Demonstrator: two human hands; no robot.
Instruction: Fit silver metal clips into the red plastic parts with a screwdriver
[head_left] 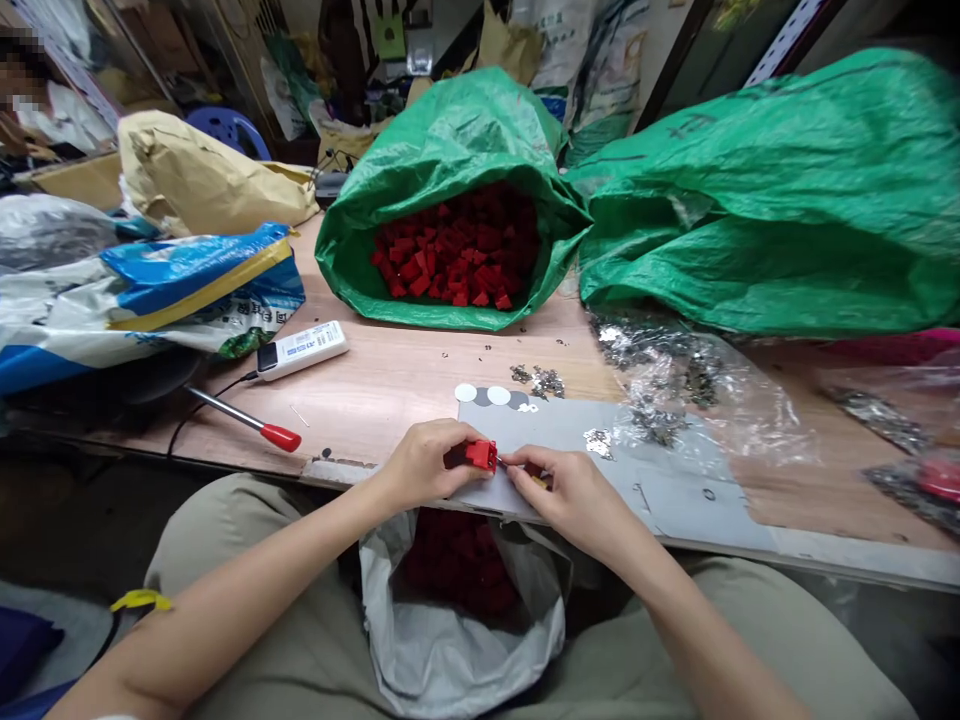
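Observation:
My left hand [429, 458] pinches a small red plastic housing [481, 455] over the front edge of the table. Close on its right, my right hand [566, 490] has thumb and forefinger pressed together on a small thin metal piece [503, 461], whose tip points at the housing's open end. Whether the tip goes inside is too small to tell. Something yellowish shows under the right fingers. Below, a white sack [457, 640] with red parts in it hangs open between the knees. Small metal pieces [547, 381] lie in a loose heap just beyond the hands.
A green sack [442, 130] full of red parts [457, 250] lies open behind. Another green sack [787, 200] is at right, above clear bags of metal pieces [660, 420]. At left are a white power bank [303, 349], a red-tipped lever [280, 436] and a blue-white bag [150, 290].

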